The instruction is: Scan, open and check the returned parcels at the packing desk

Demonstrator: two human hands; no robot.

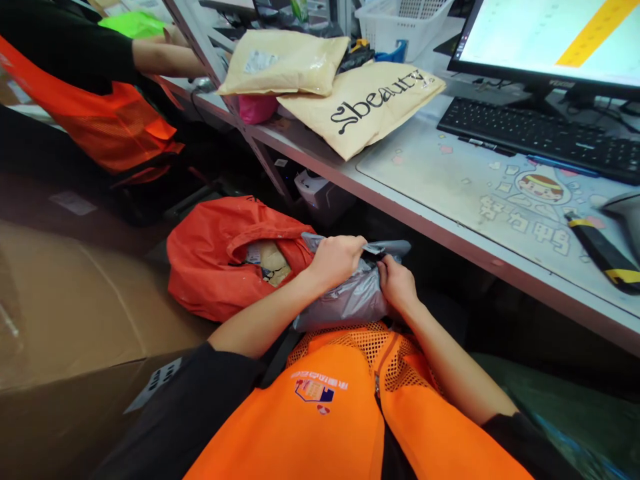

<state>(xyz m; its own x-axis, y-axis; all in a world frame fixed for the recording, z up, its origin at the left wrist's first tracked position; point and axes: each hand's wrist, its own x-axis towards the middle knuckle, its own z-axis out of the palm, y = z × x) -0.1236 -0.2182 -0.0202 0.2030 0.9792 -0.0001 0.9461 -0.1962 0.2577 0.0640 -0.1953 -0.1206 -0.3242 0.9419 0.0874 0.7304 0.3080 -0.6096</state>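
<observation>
The grey mailer bag [347, 300] slants, opening edge pointing away; left hand [335, 263] and right hand [397, 283] clamp it, fingers curled.

The grey plastic mailer [350, 300] fills the space between your left hand [334, 263] and right hand [397, 283]. Just beside the left hand is a red fabric sack [210, 267], and further left a big brown cardboard box [75, 307] blocks the way. Past the right hand, a dark gap is open below the long white desk edge [480, 250].
</observation>
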